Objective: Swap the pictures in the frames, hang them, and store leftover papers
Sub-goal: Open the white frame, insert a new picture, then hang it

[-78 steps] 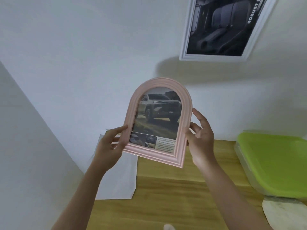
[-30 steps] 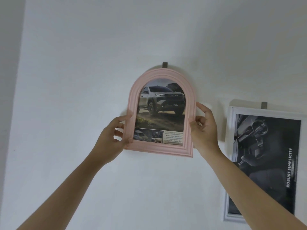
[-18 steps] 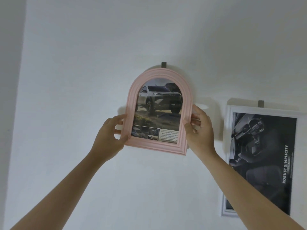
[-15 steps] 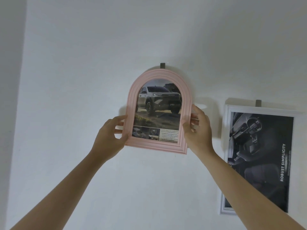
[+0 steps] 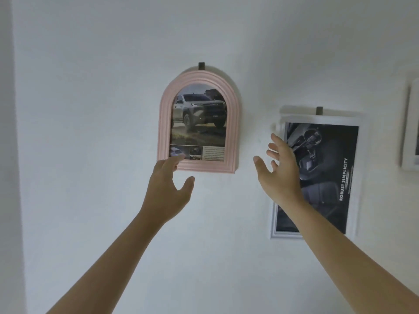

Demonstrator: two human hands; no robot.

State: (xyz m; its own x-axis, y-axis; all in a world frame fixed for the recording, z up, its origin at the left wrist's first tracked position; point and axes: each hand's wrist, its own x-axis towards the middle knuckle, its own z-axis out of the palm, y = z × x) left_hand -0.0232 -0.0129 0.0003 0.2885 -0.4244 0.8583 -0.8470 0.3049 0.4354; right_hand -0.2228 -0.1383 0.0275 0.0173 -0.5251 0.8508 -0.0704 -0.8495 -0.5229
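Both hands have let go of the pink arched frame (image 5: 199, 125), which half a second ago they pinched by its lower sides; it now hangs alone on the wall beneath its small dark hook (image 5: 201, 65). Its picture of a grey pickup truck sits upright, and the frame looks close to plumb.

Just below it, the left hand (image 5: 166, 196) is spread, thumb apart from the fingers, its fingertips overlapping the frame's lower left corner in this view; whether they touch it I cannot tell. The right hand (image 5: 280, 171) is open too, fingers splayed, holding nothing, between the pink frame and the white rectangular frame (image 5: 317, 177) to the right. That one hangs from its own hook (image 5: 319, 110) and shows a dark car-interior poster. At the far right edge, a third white frame (image 5: 410, 128) is only partly visible.

My judgement: the step in hand is the release. To do it well, draw both hands away slowly and evenly, watching the frame for any swing or slip off the hook, ready to steady its bottom edge with 1 light fingertip rather than a fresh grip.

No container appears in this view, so storing the leftover papers cannot be judged.
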